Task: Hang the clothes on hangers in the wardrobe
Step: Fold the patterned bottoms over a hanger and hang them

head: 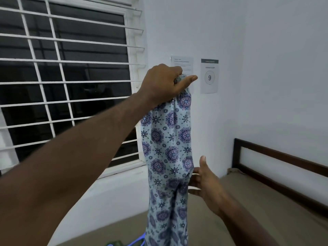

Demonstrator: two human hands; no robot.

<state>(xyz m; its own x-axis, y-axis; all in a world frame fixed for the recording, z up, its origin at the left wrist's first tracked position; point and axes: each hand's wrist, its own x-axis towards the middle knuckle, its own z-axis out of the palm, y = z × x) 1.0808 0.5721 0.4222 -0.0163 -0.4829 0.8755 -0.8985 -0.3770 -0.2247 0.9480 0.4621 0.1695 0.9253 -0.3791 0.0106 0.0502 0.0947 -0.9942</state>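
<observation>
My left forearm (pixel 74 166) is closest, crossing up from the lower left corner of view to my left hand (pixel 163 84), which is raised in front of the white wall (pixel 266 68). That hand is closed into a fist around the bunched top of the patterned garment (pixel 168 148) — fingers curled over the cloth, thumb stretched out sideways along it. The garment is pale blue with purple and dark floral medallions. It hangs straight down from my fist in loose folds, clear of everything but my hands, and its lower end runs out of the bottom of view above the mattress's (pixel 257 201) near left part.

My right hand (pixel 205 185) is lower, at the cloth's right edge — fingers spread and nearly straight, their tips touching the fabric, thumb pointing up. It grips nothing.

Behind my left arm is a dark window (pixel 99 110) with a white grille (pixel 71 62). Two paper sheets are stuck to the wall beside my fist; one sheet (pixel 209 77) shows a circled 9. A dark wooden bed frame (pixel 284 157) runs along the mattress's far edge against the wall.
</observation>
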